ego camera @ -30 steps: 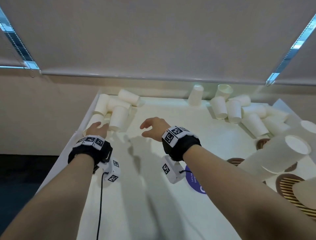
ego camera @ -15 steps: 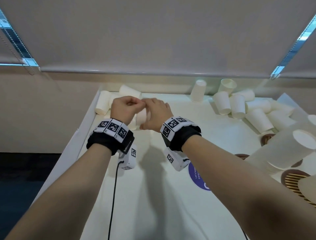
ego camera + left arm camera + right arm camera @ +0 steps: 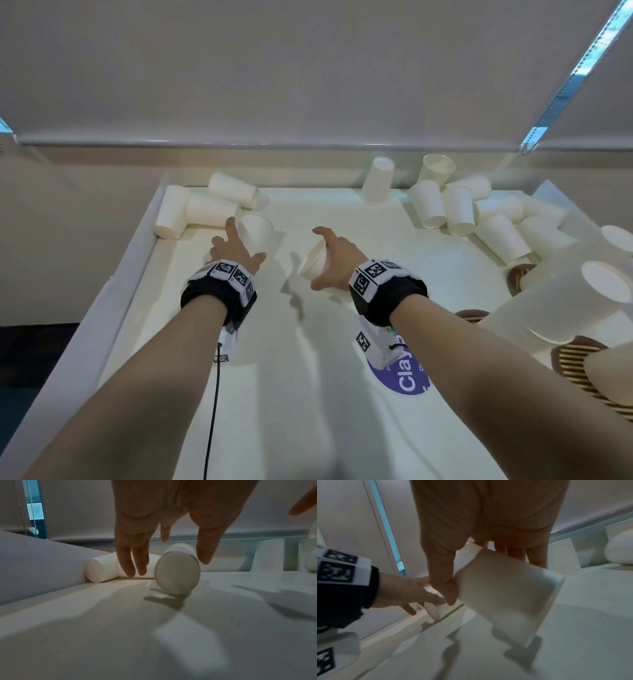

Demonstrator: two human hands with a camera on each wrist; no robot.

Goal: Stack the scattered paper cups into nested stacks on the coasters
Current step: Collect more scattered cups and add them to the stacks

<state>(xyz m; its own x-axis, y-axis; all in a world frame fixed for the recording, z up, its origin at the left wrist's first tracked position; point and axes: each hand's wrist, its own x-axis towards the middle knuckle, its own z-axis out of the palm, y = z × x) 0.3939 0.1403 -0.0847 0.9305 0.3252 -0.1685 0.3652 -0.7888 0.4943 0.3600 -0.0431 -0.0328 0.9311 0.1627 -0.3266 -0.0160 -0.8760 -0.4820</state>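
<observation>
My right hand grips a white paper cup above the middle of the table; in the right wrist view the thumb lies on one side of this cup and the fingers behind it. My left hand is open and spread over another cup lying on its side; its fingers hang either side of that cup's base, and contact is unclear. Brown striped coasters at the right carry tall nested stacks.
Three cups lie on their sides in the far left corner against the table's raised white wall. Several more cups lie scattered at the far right. A purple sticker sits beneath my right forearm.
My hands, joined on one cup half a second ago, have parted. The right hand drew back to the right with the cup; the left opened and reached over a lying cup.
</observation>
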